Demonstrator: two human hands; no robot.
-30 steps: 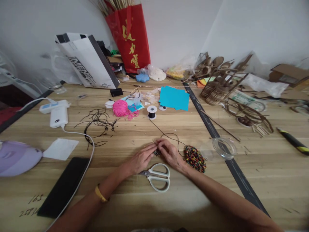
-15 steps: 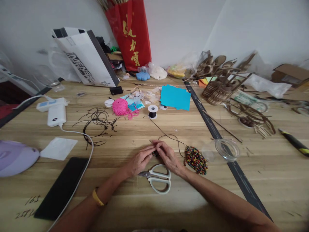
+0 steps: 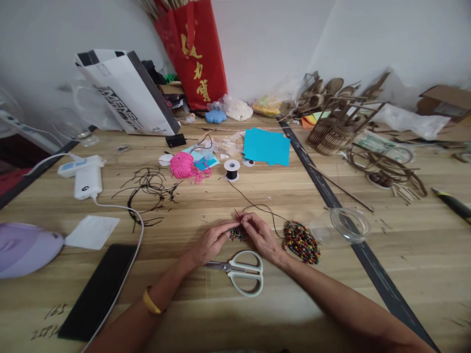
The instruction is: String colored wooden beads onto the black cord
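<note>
My left hand (image 3: 210,242) and my right hand (image 3: 260,236) meet at the fingertips above the table. Both pinch a thin black cord (image 3: 253,203), whose short end pokes up between them. Dark multicoloured beads (image 3: 238,234) show below the fingertips, partly covered by my hands. The cord curves back to a white spool (image 3: 231,170) wound with black, and another stretch runs toward a coiled pile of colourful beads (image 3: 301,242) right of my right hand. White-handled scissors (image 3: 247,273) lie just below my hands, blades pointing left.
Black cord offcuts (image 3: 149,193), pink yarn (image 3: 182,165) and blue paper (image 3: 267,147) lie farther back. A clear round dish (image 3: 349,224) sits right of the bead pile. At left are a white power bank (image 3: 88,181) with its cable and a black flat case (image 3: 97,293).
The view has shifted slightly. My hands have parted a little below the fingertips, so more of the beads between them shows. The fingertips still meet at the cord.
</note>
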